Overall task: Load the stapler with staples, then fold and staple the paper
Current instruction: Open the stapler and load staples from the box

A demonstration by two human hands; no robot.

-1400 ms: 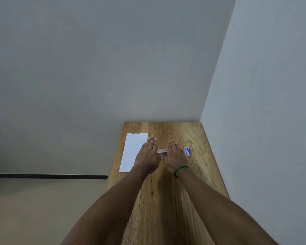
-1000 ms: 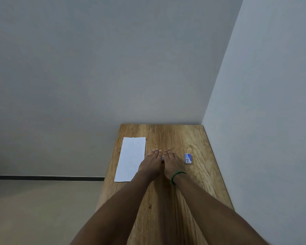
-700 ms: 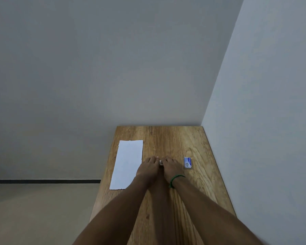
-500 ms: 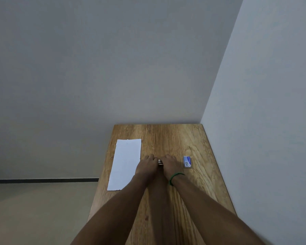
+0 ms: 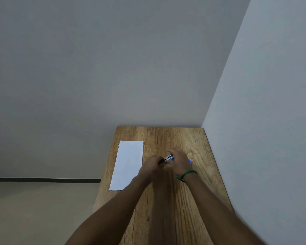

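A small metal stapler with a blue part (image 5: 168, 158) is held between both hands above the middle of the wooden table (image 5: 166, 200). My left hand (image 5: 151, 165) grips its near left end. My right hand (image 5: 179, 160), with a green wristband, closes over its right end. The stapler is tilted, its far end raised. A white sheet of paper (image 5: 128, 163) lies flat at the left of the table. A small blue staple box (image 5: 190, 162) lies just right of my right hand, mostly hidden by it.
The table stands in a room corner, with a wall along its far edge and another wall (image 5: 263, 138) along its right edge. Its left edge drops to a beige floor (image 5: 42, 209).
Both hands came together over the stapler, closed on it and raised it off the table, tilted. The paper and staple box have not moved.
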